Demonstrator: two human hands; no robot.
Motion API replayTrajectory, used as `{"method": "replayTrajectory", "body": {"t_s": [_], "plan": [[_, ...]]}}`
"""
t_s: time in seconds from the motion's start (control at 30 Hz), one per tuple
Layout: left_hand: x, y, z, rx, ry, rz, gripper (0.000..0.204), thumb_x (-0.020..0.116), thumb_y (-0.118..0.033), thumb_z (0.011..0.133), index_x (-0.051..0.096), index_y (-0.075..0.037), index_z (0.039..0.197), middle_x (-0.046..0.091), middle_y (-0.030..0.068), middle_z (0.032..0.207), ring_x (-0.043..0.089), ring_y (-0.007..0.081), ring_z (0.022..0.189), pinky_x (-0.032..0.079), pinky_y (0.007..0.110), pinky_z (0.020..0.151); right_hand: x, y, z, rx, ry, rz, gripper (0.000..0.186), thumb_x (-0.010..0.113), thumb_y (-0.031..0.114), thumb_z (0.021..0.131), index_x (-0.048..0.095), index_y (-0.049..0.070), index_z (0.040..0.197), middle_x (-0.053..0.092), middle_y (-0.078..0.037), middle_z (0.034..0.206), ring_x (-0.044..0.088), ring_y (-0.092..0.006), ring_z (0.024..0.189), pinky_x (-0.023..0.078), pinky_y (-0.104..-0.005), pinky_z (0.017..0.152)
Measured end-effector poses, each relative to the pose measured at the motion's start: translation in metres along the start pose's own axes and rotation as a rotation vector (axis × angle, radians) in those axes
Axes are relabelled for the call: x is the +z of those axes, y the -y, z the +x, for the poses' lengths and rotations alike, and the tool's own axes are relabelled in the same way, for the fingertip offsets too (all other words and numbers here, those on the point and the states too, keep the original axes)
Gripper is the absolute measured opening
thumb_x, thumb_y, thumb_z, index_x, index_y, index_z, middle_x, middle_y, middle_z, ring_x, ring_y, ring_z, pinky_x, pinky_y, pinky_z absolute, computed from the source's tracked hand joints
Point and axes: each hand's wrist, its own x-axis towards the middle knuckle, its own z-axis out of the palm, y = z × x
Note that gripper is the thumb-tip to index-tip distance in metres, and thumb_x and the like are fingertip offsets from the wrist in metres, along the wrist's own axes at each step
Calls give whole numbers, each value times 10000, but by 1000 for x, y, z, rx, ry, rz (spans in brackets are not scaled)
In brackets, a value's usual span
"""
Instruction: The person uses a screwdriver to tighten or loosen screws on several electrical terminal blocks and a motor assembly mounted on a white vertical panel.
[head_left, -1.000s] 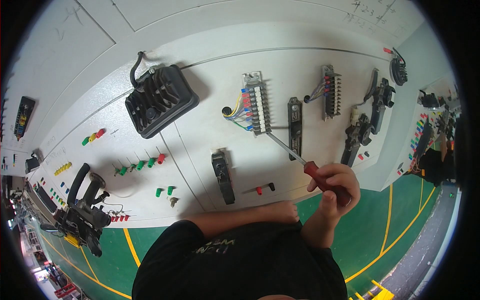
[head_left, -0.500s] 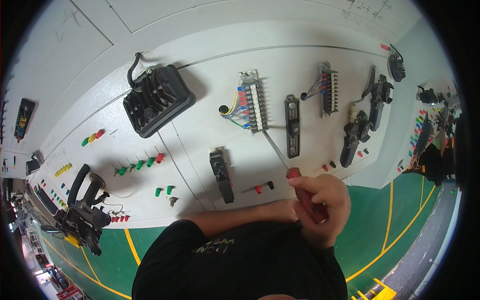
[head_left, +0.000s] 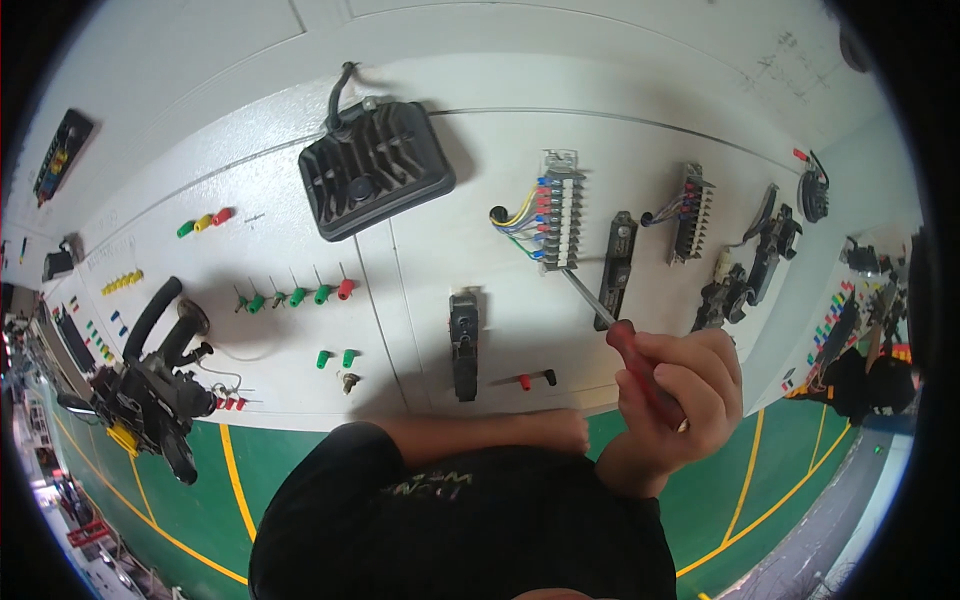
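head view: right hand [head_left: 690, 395] curled round screwdriver [head_left: 624, 344]; grip of left hand [head_left: 567, 432] unclear; terminal block [head_left: 563, 222] holds wires [head_left: 524, 215].

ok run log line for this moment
right hand: grips red-handled metal screwdriver; tip: at lower end of black-and-white terminal block; left hand: near black shirt

We see a big black box with ridges [head_left: 385, 172], and a bent black cord [head_left: 336, 102] at its top. Lower down on the left, we see a row of little plugs [head_left: 297, 297], with a red one [head_left: 346, 289] at the right end. Two green plugs [head_left: 349, 358] sit below. Far left, we spot a big black handle [head_left: 152, 320]. Far right is a round black thing [head_left: 815, 195]. Yellow lines [head_left: 239, 485] run along the green floor [head_left: 205, 512].
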Motion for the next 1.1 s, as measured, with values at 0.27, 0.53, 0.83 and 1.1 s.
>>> {"method": "replayTrajectory", "body": {"t_s": [0.27, 0.53, 0.83, 1.1], "plan": [[-33, -3, 5, -26, 78, -44, 204, 634, -179, 870, 685, -119, 681, 647, 83, 640, 668, 259, 616, 516, 396, 539, 34, -23, -2, 5, -114, 757, 212, 660, -78, 720, 601, 59, 871, 715, -168, 883, 616, -256, 597, 486, -336, 495], [-17, -1, 6, -22, 112, -38, 145, 638, -177, 849, 675, -102, 730, 647, 68, 654, 671, 259, 648, 518, 398, 548, 36, -29, 55, -306, 328, 916, 176, 552, 182, 877, 636, 45, 805, 684, -112, 787, 632, -247, 617, 541, -377, 594], [-4, 2, -1, 65, -38, 98, 114, 649, -164, 824, 647, -134, 714, 654, 32, 678, 667, 221, 677, 503, 356, 552, 35, -42, 91, -491, 776, 1243, 341, 495, 204, 978, 616, 46, 702, 582, -31, 618, 567, -154, 513, 443, -254, 466], [1, -11, 1, -51, 116, 100, 86, 652, -155, 811, 663, -133, 729, 658, 17, 687, 667, 224, 698, 514, 351, 583, 40, -26, 67, -336, 430, 1161, 248, 542, 134, 905, 582, 60, 672, 519, -6, 577, 522, -151, 470, 434, -276, 448]]}}
